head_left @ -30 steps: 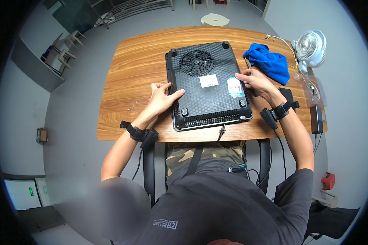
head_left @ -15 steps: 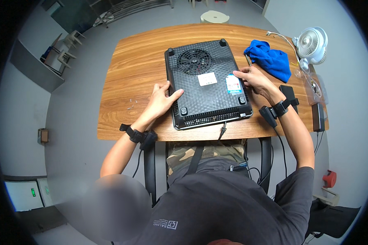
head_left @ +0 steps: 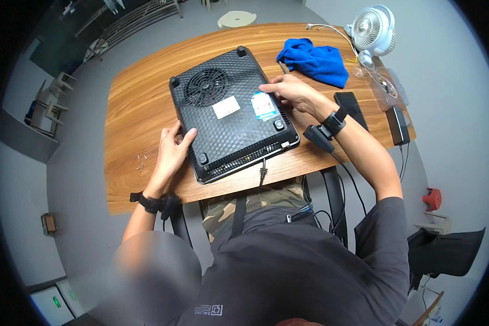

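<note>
An induction cooker (head_left: 231,133) lies upside down on the wooden table, its black textured underside facing up. A round fan grille (head_left: 207,87), a white label (head_left: 226,107) and a blue-and-white sticker (head_left: 264,106) show on it, with feet at the corners. My left hand (head_left: 173,148) grips its left edge, thumb on top and fingers partly hidden beside the rim. At the right edge, my right hand (head_left: 294,91) holds on near the sticker, its thumb on the underside panel. The power cord (head_left: 263,173) hangs from the near side over the table edge.
Several small screws (head_left: 141,161) lie left on the table (head_left: 130,119). Toward the right are a blue cloth (head_left: 315,61) with a thin tool partly under it, a black phone (head_left: 351,110), a clear plastic box (head_left: 386,89), a black power adapter (head_left: 397,125) and a white fan (head_left: 370,30).
The view has turned, so the table and everything on it appear shifted left and tilted. Both hands keep their hold on the induction cooker at nearly the same spots.
</note>
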### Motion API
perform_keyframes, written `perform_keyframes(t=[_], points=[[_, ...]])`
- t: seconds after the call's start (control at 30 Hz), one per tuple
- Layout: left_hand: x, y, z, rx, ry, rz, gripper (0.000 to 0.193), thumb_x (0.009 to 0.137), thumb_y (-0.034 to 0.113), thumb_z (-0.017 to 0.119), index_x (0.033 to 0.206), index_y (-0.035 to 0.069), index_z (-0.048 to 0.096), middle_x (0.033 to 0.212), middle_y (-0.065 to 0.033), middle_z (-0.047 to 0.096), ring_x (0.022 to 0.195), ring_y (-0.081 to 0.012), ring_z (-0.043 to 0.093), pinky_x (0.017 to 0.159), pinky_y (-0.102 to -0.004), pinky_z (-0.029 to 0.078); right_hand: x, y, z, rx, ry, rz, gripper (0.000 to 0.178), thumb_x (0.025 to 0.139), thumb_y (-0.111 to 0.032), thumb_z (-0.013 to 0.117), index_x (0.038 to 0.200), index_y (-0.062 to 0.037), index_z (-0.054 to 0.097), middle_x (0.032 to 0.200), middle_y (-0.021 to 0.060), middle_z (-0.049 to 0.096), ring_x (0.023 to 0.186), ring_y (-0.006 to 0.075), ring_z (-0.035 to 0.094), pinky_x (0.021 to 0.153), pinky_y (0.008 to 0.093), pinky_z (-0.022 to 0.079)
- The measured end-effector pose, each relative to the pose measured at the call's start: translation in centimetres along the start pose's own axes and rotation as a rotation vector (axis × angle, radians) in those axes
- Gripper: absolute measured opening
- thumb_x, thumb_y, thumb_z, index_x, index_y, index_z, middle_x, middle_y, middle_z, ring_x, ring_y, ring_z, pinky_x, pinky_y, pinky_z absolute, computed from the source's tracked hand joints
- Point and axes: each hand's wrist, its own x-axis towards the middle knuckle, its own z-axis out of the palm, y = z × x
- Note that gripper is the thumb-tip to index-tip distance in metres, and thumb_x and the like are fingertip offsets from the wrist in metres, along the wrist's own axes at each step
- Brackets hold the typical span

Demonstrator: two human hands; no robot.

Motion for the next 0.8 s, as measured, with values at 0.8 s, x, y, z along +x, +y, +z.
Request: perform_keyframes(t=[0.8], points=[[0.4, -0.6, 0.2, -0.087, 0.008, 0.012, 0.079, 0.09, 0.044, 0.078, 0.142, -0.01, 0.052, 0.117, -0.0126, 0.052, 0.093, -0.015, 0.054, 0.087, -0.029, 0.05, -0.1, 0.4, 0.4, 0.006, 0.032, -0.04, 0.047, 0.092, -0.031, 0.076, 0.112, 0.0108, 0.067, 0.099, 0.0155, 0.073, 0.084, 0.017, 0.068, 0.074, 0.0303, 0.053]])
